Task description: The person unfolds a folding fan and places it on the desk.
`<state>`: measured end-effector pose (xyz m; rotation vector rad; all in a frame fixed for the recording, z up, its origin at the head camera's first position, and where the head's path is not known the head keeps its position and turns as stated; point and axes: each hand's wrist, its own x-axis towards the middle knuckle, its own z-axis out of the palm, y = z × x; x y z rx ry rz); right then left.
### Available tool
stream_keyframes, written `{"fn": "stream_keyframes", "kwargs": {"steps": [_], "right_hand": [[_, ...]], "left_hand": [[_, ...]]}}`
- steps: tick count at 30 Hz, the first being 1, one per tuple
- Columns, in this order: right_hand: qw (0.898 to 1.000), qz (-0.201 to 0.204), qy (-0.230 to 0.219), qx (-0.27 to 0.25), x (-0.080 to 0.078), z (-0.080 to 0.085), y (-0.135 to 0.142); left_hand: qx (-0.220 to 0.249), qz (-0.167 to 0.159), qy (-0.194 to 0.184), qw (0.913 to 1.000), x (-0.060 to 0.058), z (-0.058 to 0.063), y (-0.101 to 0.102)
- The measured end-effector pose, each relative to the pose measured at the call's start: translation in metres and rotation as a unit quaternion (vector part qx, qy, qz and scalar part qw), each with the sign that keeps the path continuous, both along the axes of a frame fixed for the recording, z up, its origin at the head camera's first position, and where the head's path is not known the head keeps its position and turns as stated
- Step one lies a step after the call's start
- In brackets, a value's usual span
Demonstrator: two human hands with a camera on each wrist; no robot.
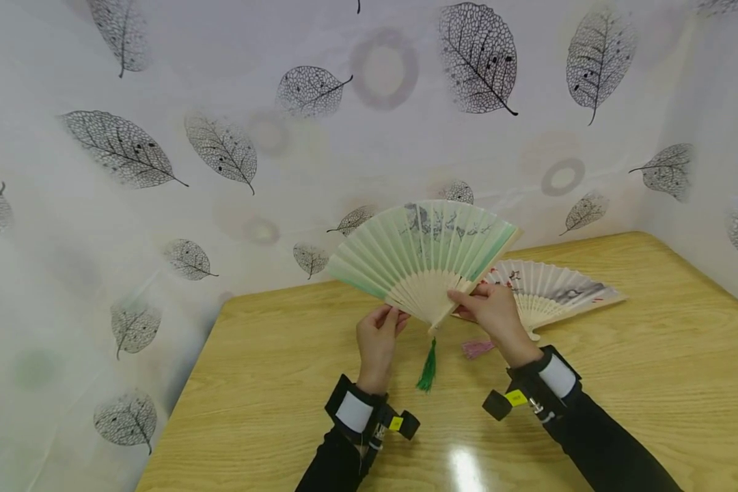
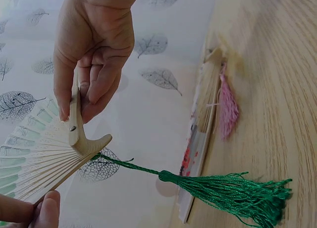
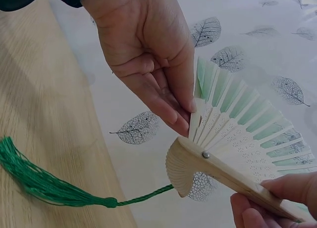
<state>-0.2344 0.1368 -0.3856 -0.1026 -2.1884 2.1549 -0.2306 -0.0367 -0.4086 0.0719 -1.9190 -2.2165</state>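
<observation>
A spread pale green folding fan [image 1: 427, 249] with grey printed blossoms is held up above the table. My left hand [image 1: 378, 338] pinches its left outer rib between thumb and fingers. On the other side, my right hand [image 1: 495, 314] grips the right outer guard stick, with the thumb in front. From the pivot hangs a green tassel [image 1: 428, 367] on a cord. The left wrist view shows the curved end of the guard [image 2: 84, 139] and a metal rivet. In the right wrist view the pierced pale ribs [image 3: 233, 144] are fanned out.
A second spread folding fan [image 1: 553, 294], white with grey and red prints, lies behind my right hand. Its pink tassel [image 1: 478, 349] rests on the wooden table [image 1: 252, 383]. A white leaf-patterned cloth [image 1: 270, 171] stands behind and along the sides.
</observation>
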Motion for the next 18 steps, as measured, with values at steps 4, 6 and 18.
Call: {"fn": "stream_keyframes", "kwargs": {"steps": [4,6,18], "right_hand": [[1.0,0.003,0.006,-0.017,-0.0008,-0.0016,-0.0009],[1.0,0.007,0.007,-0.022,-0.0009,-0.0022,-0.0009],[0.999,0.004,0.001,-0.038,-0.0021,-0.0022,-0.001]], "left_hand": [[-0.001,0.005,0.001,1.0,0.0003,0.0,0.0005],[-0.001,0.006,-0.001,1.0,-0.0001,-0.0004,0.0003],[0.003,0.009,0.002,1.0,-0.0012,-0.0012,-0.0006]]}}
